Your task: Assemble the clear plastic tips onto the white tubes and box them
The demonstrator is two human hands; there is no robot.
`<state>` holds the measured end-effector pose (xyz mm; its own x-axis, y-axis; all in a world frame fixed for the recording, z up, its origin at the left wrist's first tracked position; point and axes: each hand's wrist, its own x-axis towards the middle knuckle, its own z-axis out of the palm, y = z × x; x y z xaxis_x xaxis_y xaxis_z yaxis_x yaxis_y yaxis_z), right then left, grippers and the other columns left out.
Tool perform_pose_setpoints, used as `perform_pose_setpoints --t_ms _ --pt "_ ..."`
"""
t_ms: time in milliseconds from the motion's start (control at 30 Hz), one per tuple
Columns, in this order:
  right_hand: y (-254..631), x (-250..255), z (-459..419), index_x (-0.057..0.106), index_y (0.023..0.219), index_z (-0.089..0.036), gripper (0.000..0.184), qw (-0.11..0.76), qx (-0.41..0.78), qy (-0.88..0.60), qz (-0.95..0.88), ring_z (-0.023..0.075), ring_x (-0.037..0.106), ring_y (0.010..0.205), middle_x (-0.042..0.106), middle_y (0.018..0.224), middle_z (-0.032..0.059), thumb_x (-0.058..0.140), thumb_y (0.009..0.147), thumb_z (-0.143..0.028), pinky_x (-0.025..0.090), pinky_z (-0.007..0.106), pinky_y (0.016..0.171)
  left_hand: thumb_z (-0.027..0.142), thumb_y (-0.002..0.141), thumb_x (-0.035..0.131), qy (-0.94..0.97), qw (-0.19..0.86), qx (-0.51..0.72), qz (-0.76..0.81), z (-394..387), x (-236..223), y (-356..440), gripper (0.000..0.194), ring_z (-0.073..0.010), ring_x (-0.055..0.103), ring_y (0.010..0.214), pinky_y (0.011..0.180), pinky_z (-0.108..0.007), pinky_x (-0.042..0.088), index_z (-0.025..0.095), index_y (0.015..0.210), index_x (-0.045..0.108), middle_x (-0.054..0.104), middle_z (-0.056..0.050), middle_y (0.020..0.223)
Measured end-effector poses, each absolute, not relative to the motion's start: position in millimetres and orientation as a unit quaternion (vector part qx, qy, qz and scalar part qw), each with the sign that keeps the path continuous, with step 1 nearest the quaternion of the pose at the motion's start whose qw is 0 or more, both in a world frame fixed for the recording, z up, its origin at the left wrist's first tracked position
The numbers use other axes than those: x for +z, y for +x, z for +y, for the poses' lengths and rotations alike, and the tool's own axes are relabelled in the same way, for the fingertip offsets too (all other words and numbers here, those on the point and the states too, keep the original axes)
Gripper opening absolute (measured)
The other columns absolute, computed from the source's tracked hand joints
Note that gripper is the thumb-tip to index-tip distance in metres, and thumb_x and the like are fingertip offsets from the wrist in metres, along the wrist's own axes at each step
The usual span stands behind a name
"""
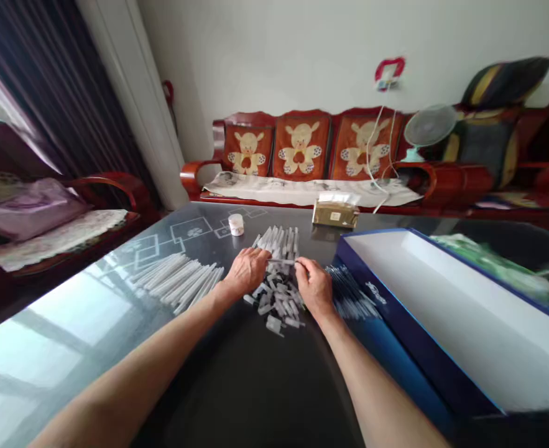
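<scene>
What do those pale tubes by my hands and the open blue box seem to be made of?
The pale tubes look like translucent plastic, glossy and letting light through, though they're small to tell. The box looks like coated cardboard: smooth blue outside, matte white inside.

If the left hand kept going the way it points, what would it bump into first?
Probably the row of white tubes just ahead of the left hand, though depth is hard to judge from this view.

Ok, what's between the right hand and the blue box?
The head view shows a pile of thin bluish rods between the right hand and the blue box.
</scene>
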<state>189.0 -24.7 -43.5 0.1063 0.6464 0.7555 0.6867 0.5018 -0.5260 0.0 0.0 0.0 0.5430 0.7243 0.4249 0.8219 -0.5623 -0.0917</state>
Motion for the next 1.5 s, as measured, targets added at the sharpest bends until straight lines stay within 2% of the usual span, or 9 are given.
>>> perform_pose_setpoints --t_ms 133,267,467,600,767,967,1067,1267,1500 --pt "187.9 -38.3 -31.9 0.065 0.083 -0.018 0.024 0.533 -0.014 -0.495 -0.686 0.0176 0.064 0.075 0.070 0.081 0.0073 0.045 0.090 -0.028 0.045 0.027 0.071 0.025 0.091 0.046 -0.865 0.148 -0.195 -0.438 -14.1 -1.0 14.8 0.021 -0.0207 0.059 0.085 0.079 -0.034 0.042 0.018 0.108 0.056 0.065 -0.004 0.089" --pt "187.0 -35.1 -35.4 0.059 0.069 -0.019 0.033 0.506 -0.015 -0.505 -0.699 0.0159 0.059 0.064 0.064 0.067 0.0054 0.040 0.093 -0.031 0.041 0.026 0.064 0.031 0.094 0.041 -0.858 0.165 -0.243 -0.421 -24.7 -8.5 30.4 0.023 -0.0195 0.056 0.080 0.077 -0.032 0.040 0.019 0.100 0.060 0.062 -0.004 0.082" --pt "187.1 -36.9 -33.6 0.053 0.064 -0.020 0.035 0.479 -0.026 -0.519 -0.708 0.0148 0.053 0.059 0.058 0.061 0.0035 0.040 0.094 -0.032 0.036 0.026 0.060 0.034 0.096 0.036 -0.856 0.180 -0.271 -0.401 -23.2 -20.0 31.3 0.029 -0.0193 0.050 0.078 0.074 -0.033 0.035 0.023 0.100 0.063 0.057 -0.004 0.078" --pt "187.5 -37.4 -33.2 0.056 0.067 -0.020 0.033 0.470 -0.006 -0.518 -0.715 0.0150 0.055 0.062 0.060 0.065 0.0038 0.040 0.093 -0.031 0.038 0.026 0.063 0.034 0.097 0.035 -0.864 0.165 -0.273 -0.390 -18.9 -21.7 27.1 0.031 -0.0197 0.047 0.078 0.076 -0.034 0.034 0.023 0.098 0.064 0.057 -0.005 0.078" --pt "187.0 -34.3 -35.8 0.060 0.083 -0.019 0.020 0.483 0.042 -0.494 -0.722 0.0170 0.060 0.077 0.064 0.079 0.0049 0.044 0.091 -0.030 0.043 0.027 0.072 0.033 0.097 0.033 -0.869 0.135 -0.272 -0.392 -17.5 -18.1 23.9 0.033 -0.0195 0.047 0.078 0.077 -0.034 0.034 0.021 0.097 0.064 0.056 -0.005 0.079" --pt "187.4 -32.7 -38.0 0.060 0.090 -0.020 0.012 0.504 0.069 -0.457 -0.730 0.0166 0.061 0.083 0.065 0.087 0.0042 0.050 0.087 -0.025 0.046 0.028 0.079 0.035 0.097 0.033 -0.867 0.129 -0.267 -0.400 -15.7 -16.7 21.2 0.035 -0.0197 0.047 0.078 0.076 -0.034 0.034 0.021 0.093 0.064 0.056 -0.005 0.078" --pt "187.6 -32.2 -38.0 0.059 0.098 -0.020 0.016 0.508 0.067 -0.467 -0.720 0.0173 0.061 0.084 0.064 0.090 0.0045 0.055 0.084 -0.026 0.047 0.029 0.079 0.034 0.097 0.032 -0.867 0.128 -0.267 -0.400 -14.7 -17.2 21.4 0.035 -0.0198 0.048 0.079 0.077 -0.034 0.035 0.021 0.094 0.064 0.057 -0.005 0.079" --pt "188.3 -32.2 -35.1 0.062 0.081 -0.020 0.019 0.488 0.039 -0.493 -0.719 0.0177 0.060 0.080 0.063 0.082 0.0052 0.047 0.089 -0.029 0.046 0.030 0.076 0.034 0.096 0.034 -0.871 0.130 -0.255 -0.398 -13.8 -17.9 22.2 0.033 -0.0202 0.048 0.080 0.078 -0.035 0.035 0.020 0.094 0.064 0.057 -0.005 0.079" --pt "187.3 -32.7 -35.3 0.060 0.085 -0.020 0.009 0.500 0.052 -0.463 -0.731 0.0173 0.060 0.082 0.062 0.084 0.0048 0.052 0.083 -0.022 0.048 0.030 0.077 0.034 0.097 0.032 -0.876 0.128 -0.246 -0.395 -12.1 -18.5 19.2 0.035 -0.0194 0.048 0.078 0.077 -0.034 0.035 0.020 0.093 0.064 0.057 -0.005 0.079"
